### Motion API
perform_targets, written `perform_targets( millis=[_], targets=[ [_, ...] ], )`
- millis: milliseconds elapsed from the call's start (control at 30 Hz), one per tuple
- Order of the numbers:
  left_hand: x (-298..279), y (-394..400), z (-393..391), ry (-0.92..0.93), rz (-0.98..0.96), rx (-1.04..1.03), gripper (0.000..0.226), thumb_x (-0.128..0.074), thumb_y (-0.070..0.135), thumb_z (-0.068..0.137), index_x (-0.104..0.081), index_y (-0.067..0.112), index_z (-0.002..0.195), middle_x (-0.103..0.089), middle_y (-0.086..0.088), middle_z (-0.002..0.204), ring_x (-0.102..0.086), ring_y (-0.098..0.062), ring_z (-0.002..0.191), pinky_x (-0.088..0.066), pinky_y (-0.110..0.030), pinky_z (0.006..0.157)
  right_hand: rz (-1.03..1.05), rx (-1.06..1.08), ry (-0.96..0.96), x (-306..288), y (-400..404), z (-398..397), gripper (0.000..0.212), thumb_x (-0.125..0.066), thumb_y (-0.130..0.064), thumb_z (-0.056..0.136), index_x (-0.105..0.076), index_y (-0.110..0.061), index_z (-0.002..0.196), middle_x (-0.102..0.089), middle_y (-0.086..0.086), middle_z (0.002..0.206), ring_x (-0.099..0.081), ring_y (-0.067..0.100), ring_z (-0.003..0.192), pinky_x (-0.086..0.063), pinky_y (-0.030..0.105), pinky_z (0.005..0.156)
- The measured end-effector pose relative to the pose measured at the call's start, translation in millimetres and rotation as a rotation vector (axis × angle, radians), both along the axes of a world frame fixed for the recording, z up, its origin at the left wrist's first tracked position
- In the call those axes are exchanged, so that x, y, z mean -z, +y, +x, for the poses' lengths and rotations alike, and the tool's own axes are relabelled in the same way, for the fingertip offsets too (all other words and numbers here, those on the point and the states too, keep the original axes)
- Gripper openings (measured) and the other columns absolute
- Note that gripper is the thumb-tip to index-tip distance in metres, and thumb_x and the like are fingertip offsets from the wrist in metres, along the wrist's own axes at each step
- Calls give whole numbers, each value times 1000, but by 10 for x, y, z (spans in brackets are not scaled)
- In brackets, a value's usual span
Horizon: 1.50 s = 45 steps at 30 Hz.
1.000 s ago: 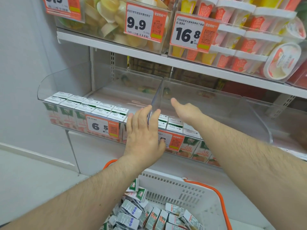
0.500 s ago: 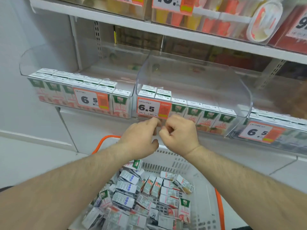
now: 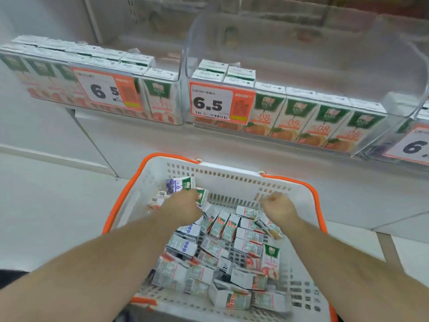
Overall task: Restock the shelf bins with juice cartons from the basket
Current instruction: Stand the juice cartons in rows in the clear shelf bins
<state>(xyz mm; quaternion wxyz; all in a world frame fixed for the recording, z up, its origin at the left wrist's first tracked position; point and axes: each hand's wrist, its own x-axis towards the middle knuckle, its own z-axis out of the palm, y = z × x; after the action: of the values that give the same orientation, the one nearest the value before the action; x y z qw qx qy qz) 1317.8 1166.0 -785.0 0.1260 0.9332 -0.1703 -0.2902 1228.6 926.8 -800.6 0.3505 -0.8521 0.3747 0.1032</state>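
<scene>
A white basket with orange handles stands on the floor below the shelf, holding several small juice cartons in a loose heap. My left hand is down in the basket's far left part, fingers curled over a green-and-red carton; whether it grips the carton is hidden. My right hand hovers over the far right part with curled fingers and holds nothing. Above, the clear middle bin has one front row of orange-juice cartons and a few behind. The left bin is fuller.
Orange price tags reading 6.5 hang on the bin fronts. A third bin shows at the right edge. The white shelf base and a pale floor surround the basket.
Both hands dropped from the middle bin's front down into the basket. My view tilted downward, so the upper shelf left the frame and the basket fills the lower half.
</scene>
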Motion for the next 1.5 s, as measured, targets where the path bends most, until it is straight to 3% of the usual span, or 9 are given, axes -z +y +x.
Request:
perform_targets(
  millis=[167,367,500,633,767,867,967,1133,1500],
  targets=[
    [570,-129,-233,-49,199,-69,71,-64,54,79,-40,18,135,-40,-10,136,-41,-29,124,-45,-43,97,-44,-79,191,479,-75,-144,61,-64,-22,87,-43,-8,142,-52,14,137,-56,30,117,-49,32,92],
    [887,-179,-361,-129,347,-120,83,-68,64,74,-31,17,131,-32,-12,131,-37,-34,121,-37,-46,101,-240,-264,303,823,-64,-235,49,-58,-16,90,-40,-17,136,-55,8,125,-59,29,110,-52,38,86],
    [897,-164,-282,-24,213,-277,84,-80,48,70,-30,19,131,-27,-13,131,-36,-35,123,-44,-45,101,-354,-326,268,857,-107,-316,33,-55,-16,92,-48,-22,124,-62,1,111,-63,25,97,-54,37,75],
    [695,-90,-240,1,166,-331,74,-75,52,70,-39,21,127,-39,-9,132,-40,-30,124,-46,-46,100,-161,-230,138,616,-143,-315,22,-63,-16,87,-53,-21,106,-63,-3,94,-61,20,86,-43,27,60],
    [219,-64,-111,221,-268,-520,25,-67,40,81,-55,20,75,-61,-1,72,-60,-20,72,-53,-32,74,247,22,-37,146,-138,-246,17,-70,0,78,-64,-9,90,-70,4,85,-66,16,71,-53,30,59],
    [-235,-88,-30,498,-593,-750,25,-58,35,90,-58,10,82,-59,-7,72,-53,-19,55,-47,-26,53,444,26,-85,-251,-76,-218,10,-68,7,80,-64,1,88,-66,8,67,-57,11,45,-43,24,45],
    [-720,-60,12,636,-752,-816,34,-48,37,91,-59,7,78,-60,-14,60,-58,-26,50,-44,-22,43,489,-57,-106,-639,11,-155,13,-67,7,78,-64,3,90,-58,9,62,-46,14,44,-34,24,45],
    [-1490,4,9,744,-879,-803,53,-43,43,89,-52,10,49,-46,-11,46,-47,-23,44,-32,-26,52,507,-175,-215,-1325,208,-43,17,-64,9,76,-55,-5,81,-48,7,55,-37,14,42,-26,22,43],
    [-2146,84,61,887,-1001,-503,34,-56,43,74,-47,16,55,-47,-8,61,-51,-24,55,-49,-43,78,582,-331,-357,-2357,454,89,33,-48,3,43,-62,-11,70,-54,7,67,-41,16,57,-25,25,50]
  ],
)
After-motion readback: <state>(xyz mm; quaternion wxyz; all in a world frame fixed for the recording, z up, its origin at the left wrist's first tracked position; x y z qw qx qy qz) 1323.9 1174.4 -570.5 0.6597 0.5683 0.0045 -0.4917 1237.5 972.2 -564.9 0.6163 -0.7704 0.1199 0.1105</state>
